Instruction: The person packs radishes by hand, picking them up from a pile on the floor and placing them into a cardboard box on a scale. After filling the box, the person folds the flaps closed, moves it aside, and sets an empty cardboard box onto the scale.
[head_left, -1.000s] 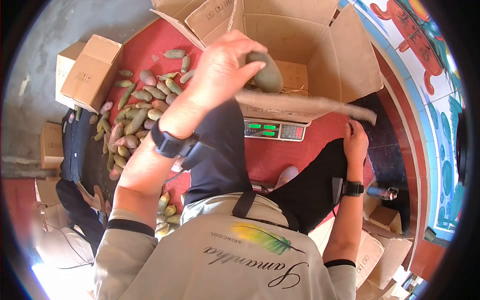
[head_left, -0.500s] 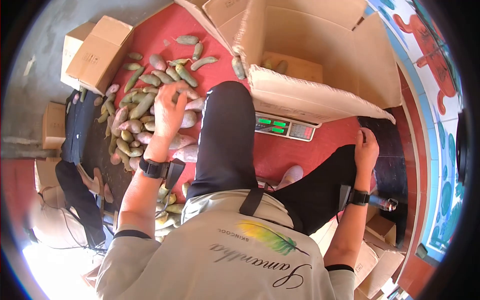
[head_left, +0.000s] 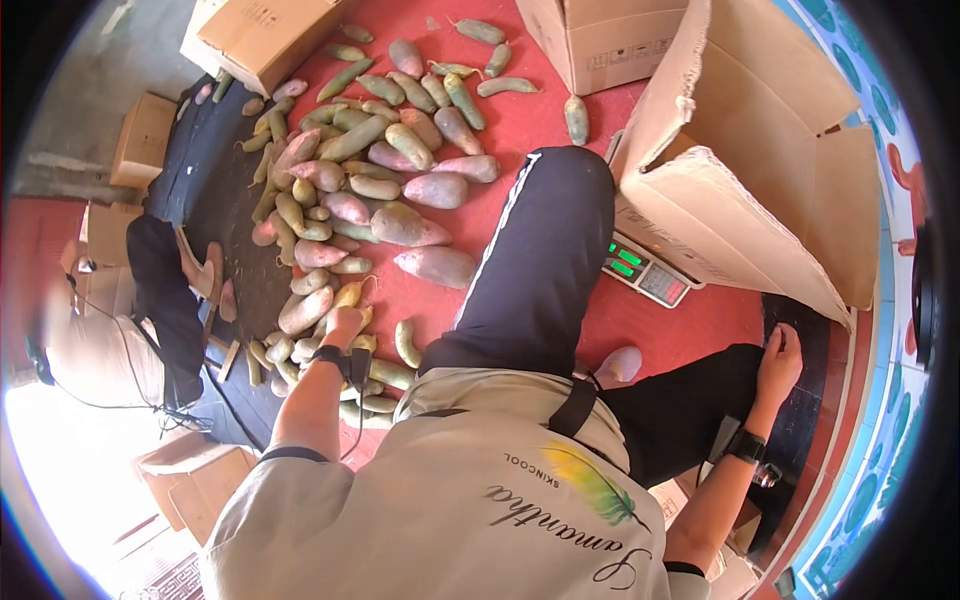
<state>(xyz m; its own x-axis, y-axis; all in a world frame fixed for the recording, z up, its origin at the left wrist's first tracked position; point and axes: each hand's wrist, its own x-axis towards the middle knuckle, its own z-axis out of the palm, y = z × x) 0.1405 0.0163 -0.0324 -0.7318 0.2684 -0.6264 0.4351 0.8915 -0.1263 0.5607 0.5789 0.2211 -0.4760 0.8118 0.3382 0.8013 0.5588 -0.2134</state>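
Observation:
Green and pink long vegetables (head_left: 405, 225) lie in a loose pile on a red surface. My left hand (head_left: 345, 322) is low over the near part of the pile, beside a yellowish vegetable (head_left: 350, 292); its fingers are hidden, so any hold is unclear. On my bent knee at the right rests my right hand (head_left: 780, 362), fingers loosely bent and slightly apart, holding nothing. A scale (head_left: 662, 284) with lit green displays stands partly under a large open carton (head_left: 735, 215).
Another carton (head_left: 620, 45) stands at the top, with a closed one (head_left: 265, 40) at upper left. A seated person (head_left: 105, 350) with dark trousers is at the left, near cables. One vegetable (head_left: 576, 120) lies beside the large carton.
My left hand has moved from the upper pile toward my body, to its near end. The view has shifted, so the pile and cartons appear farther right. My right hand stays on the knee.

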